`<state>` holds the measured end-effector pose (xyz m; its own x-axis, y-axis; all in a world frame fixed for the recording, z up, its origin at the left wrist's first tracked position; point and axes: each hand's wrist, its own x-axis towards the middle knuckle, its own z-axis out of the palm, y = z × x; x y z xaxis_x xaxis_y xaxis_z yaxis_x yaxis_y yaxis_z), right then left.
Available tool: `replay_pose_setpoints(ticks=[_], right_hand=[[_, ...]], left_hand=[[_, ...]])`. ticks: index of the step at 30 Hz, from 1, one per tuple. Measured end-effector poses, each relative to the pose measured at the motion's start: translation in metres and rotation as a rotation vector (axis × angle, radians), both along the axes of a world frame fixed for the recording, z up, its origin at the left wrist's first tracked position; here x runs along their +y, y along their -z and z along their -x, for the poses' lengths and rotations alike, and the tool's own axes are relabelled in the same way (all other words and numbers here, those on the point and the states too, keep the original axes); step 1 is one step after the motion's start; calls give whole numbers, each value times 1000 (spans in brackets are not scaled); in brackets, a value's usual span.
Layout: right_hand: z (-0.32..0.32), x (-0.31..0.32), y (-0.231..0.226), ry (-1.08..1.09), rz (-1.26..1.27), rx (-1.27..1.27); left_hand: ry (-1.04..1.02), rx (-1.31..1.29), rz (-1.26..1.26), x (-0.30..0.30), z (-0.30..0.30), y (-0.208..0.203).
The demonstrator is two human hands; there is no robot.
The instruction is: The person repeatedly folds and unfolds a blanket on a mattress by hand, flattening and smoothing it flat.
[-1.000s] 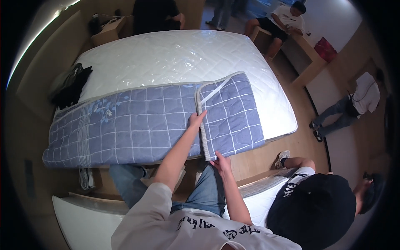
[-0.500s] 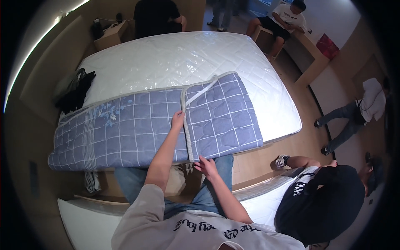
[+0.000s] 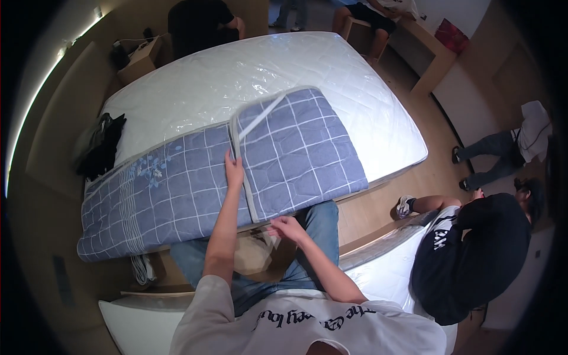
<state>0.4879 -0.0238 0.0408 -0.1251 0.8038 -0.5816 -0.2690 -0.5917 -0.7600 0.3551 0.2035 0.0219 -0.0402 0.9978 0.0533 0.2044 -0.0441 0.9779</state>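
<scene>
A folded blue-grey quilted mattress pad [image 3: 296, 151] with white checks and pale binding lies across the near side of a plastic-wrapped mattress [image 3: 195, 89]. A white elastic strap [image 3: 263, 117] crosses its upper right part. My left hand [image 3: 235, 173] rests on the pad just left of the bound edge, thumb and fingers apart and pointing away from me. Below the pad's near edge, close to the binding's lower end, is my right hand [image 3: 287, 229]. Its fingers are curled together; whatever they may hold is hidden.
Dark clothing [image 3: 106, 145] lies at the mattress's left edge. A second wrapped mattress [image 3: 378, 266] is behind my legs. A person in black [image 3: 473, 260] bends at my right; other people are around the room. A coiled white cord [image 3: 142, 269] hangs below the pad.
The view has shifted. My left hand has moved off the bound edge to its left side. The pad's right section reaches farther up the mattress. My right hand's fingers have curled in, away from the edge.
</scene>
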Motion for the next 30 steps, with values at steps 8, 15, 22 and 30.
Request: replay_pose_setpoints(ticks=[8, 15, 22, 30], right_hand=[[-112, -2, -54, 590, -580, -1312], [-213, 68, -14, 150, -253, -1720], [-196, 147, -24, 205, 36, -1645], [-173, 336, -43, 293, -633, -1882]], left_hand=[[-78, 437, -158, -56, -27, -15], [89, 1087, -400, -74, -50, -15], [86, 1090, -323, -48, -42, -4], [113, 1089, -254, -1, -35, 15]])
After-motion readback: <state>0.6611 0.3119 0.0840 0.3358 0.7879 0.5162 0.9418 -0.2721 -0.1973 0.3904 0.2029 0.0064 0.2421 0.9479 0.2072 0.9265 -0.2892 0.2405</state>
